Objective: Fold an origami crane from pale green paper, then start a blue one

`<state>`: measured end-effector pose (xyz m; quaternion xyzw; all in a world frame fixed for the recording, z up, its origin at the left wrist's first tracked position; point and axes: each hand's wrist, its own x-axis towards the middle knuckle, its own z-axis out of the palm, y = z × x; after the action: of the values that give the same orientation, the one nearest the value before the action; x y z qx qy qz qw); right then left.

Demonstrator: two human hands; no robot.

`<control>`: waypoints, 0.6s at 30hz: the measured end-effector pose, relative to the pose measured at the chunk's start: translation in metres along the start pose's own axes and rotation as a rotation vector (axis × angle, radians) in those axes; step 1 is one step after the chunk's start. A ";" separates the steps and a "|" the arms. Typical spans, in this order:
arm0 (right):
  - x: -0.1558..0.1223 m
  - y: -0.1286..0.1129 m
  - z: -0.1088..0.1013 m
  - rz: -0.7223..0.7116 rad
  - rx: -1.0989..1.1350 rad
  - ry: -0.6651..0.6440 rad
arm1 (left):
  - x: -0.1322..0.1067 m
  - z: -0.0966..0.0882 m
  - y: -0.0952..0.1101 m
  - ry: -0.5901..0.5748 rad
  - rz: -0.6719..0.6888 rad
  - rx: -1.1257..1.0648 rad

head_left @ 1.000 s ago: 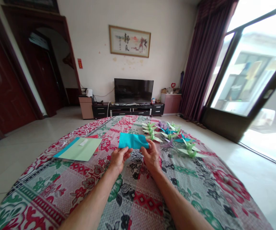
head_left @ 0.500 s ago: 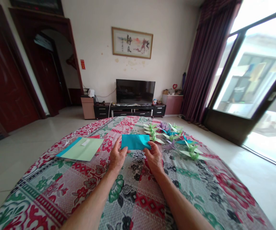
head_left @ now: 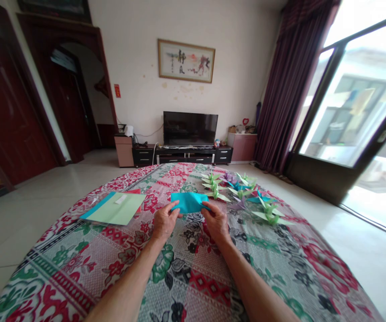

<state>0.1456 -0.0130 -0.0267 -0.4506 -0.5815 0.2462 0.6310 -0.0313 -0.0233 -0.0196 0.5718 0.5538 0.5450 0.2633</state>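
Note:
A blue sheet of paper [head_left: 189,203], shaped as a wide rectangle that looks folded, is held up over the table between my two hands. My left hand [head_left: 165,219] pinches its left end between thumb and fingers. At the opposite end, my right hand [head_left: 216,219] grips the lower right corner the same way. The paper bends a little across its middle. To the right lie several folded paper cranes in green, purple and blue, among them a green crane [head_left: 270,214]. On the left rests a stack of coloured paper [head_left: 115,210], pale green on top.
A floral tablecloth [head_left: 193,264] covers the round table. On the paper stack lies a small white piece [head_left: 120,199]. Beyond the table stand a television [head_left: 190,129] on a low black cabinet [head_left: 142,156], and a glass door [head_left: 333,129] at the right.
The blue paper has tipped and dropped slightly, and it now bows where it was flatter. My thumbs and fingers have shifted a little at its ends.

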 end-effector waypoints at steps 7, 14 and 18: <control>-0.001 0.001 0.001 -0.034 -0.002 -0.030 | 0.002 0.002 -0.009 -0.007 -0.030 -0.059; -0.003 -0.010 -0.002 0.064 0.039 -0.108 | 0.004 0.001 -0.007 0.018 -0.176 -0.257; -0.004 -0.016 -0.004 0.197 0.201 -0.162 | 0.005 0.002 -0.009 0.013 -0.179 -0.289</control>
<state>0.1455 -0.0251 -0.0146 -0.4189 -0.5558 0.3993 0.5968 -0.0333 -0.0162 -0.0264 0.4727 0.5202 0.5970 0.3868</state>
